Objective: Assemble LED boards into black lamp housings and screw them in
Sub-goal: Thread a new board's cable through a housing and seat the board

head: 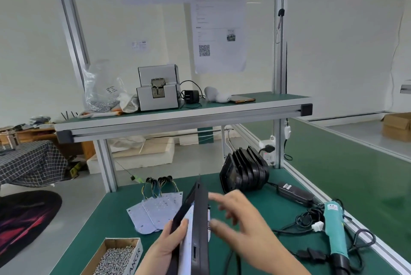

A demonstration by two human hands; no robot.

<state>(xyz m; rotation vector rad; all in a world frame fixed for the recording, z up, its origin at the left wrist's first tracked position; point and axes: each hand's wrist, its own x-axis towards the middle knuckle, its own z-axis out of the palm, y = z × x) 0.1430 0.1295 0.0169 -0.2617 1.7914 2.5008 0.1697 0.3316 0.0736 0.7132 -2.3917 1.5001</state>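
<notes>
Left hand (164,245) grips an upended black lamp housing (200,219); right hand (242,223), fingers spread, beside it. Around: LED boards (155,208), screw box (115,257), electric screwdriver (333,230).

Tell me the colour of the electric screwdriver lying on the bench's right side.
Teal body, black nose end: the handheld electric screwdriver, best in the head view.

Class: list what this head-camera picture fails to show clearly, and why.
All in the head view:
1. Right hand: motion-blurred; contact with the black housing unclear.
2. LED board inside that housing: seen edge-on, mostly hidden by its rim and the left hand.
3. Electric screwdriver: lower end cut off by the bottom edge.
4. Posted sheet: print too small.
</notes>
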